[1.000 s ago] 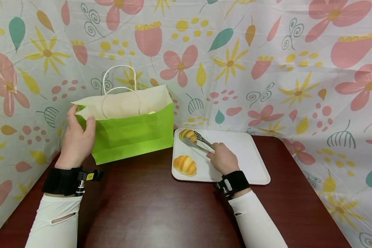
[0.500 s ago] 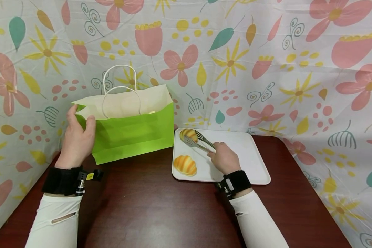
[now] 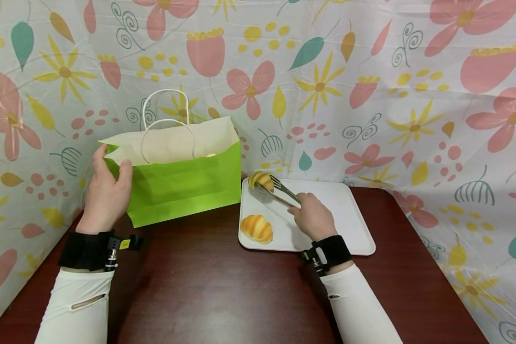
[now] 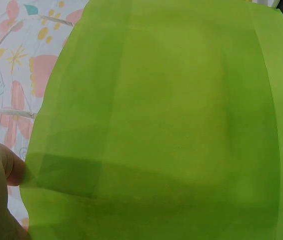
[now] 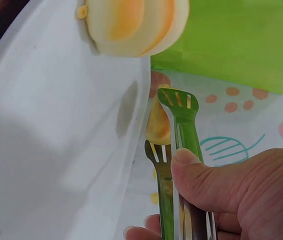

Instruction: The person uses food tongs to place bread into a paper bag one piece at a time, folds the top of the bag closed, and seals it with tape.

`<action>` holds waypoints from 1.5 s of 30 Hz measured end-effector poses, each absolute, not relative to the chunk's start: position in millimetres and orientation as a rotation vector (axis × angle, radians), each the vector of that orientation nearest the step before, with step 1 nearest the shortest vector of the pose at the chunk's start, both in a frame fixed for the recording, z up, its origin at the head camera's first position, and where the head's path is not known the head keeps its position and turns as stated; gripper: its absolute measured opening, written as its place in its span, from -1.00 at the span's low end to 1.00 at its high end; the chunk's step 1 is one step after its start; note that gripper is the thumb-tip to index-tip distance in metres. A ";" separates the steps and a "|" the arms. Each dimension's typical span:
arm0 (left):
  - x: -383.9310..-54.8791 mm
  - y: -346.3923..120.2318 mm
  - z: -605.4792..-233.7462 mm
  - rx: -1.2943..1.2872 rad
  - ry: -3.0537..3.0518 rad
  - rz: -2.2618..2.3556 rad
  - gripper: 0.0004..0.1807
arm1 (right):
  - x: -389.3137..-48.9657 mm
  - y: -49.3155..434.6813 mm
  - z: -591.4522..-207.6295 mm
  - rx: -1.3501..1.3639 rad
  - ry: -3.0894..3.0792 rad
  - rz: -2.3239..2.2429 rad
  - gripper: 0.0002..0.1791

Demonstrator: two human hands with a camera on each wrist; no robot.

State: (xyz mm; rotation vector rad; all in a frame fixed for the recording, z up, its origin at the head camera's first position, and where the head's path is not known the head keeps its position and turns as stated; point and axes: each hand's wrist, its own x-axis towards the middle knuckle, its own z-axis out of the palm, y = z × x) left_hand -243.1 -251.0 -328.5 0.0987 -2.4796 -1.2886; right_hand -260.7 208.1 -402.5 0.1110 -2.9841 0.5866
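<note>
Head view: the right hand is gripping metal tongs, its fingers curled round both arms and squeezing them narrow. The tong tips are pinching a bun at the far left corner of the white tray; the bun is appearing just clear of the tray surface, though whether it is touching the rim cannot be told. A second bun is lying on the tray's near left part, apart from the tongs.

The left hand is holding the left edge of the green bag, thumb and fingers pinching the paper just below the mouth. The bag is standing upright on the worktop, just left of the tray, with its white handles rising at the far side. The left wrist view is showing little beyond the bag's green wall.

Right wrist view: the slotted tips are closing on the bun's sides, one tip above and one below.

Handling note, as a judgement: the bun is looking soft, so steady, moderate pressure is serving better than a hard squeeze, which would be denting it. Keeping the bag mouth spread wide and its wall upright is giving the tongs a clear opening; the near wall is the part most likely to be snagging a low carry.
</note>
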 end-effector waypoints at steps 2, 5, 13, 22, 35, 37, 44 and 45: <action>-243.5 -251.3 -328.9 0.097 -2.478 -1.290 -0.19 | -260.2 208.2 -400.9 0.113 -2.976 0.601 -0.49; -243.9 -251.8 -329.1 0.098 -2.478 -1.287 -0.20 | -259.3 208.0 -398.6 0.119 -2.965 0.612 -0.47; -243.6 -250.9 -329.0 0.093 -2.479 -1.287 -0.20 | -256.1 207.8 -390.3 0.127 -2.925 0.603 -0.47; -243.6 -249.9 -328.1 0.096 -2.483 -1.288 -0.20 | -253.6 208.5 -382.4 0.162 -2.872 0.640 -0.47; -244.6 -249.0 -327.1 0.089 -2.488 -1.284 -0.20 | -246.4 206.2 -368.2 0.204 -2.744 0.640 -0.49; -244.5 -249.3 -326.9 0.087 -2.489 -1.284 -0.21 | -245.4 205.1 -365.9 0.208 -2.708 0.638 -0.53; -244.5 -250.5 -329.3 0.094 -2.492 -1.273 -0.20 | -241.1 200.6 -356.9 0.204 -2.644 0.657 -0.57; -244.6 -250.5 -329.7 0.094 -2.491 -1.272 -0.20 | -240.4 200.2 -355.6 0.202 -2.638 0.663 -0.55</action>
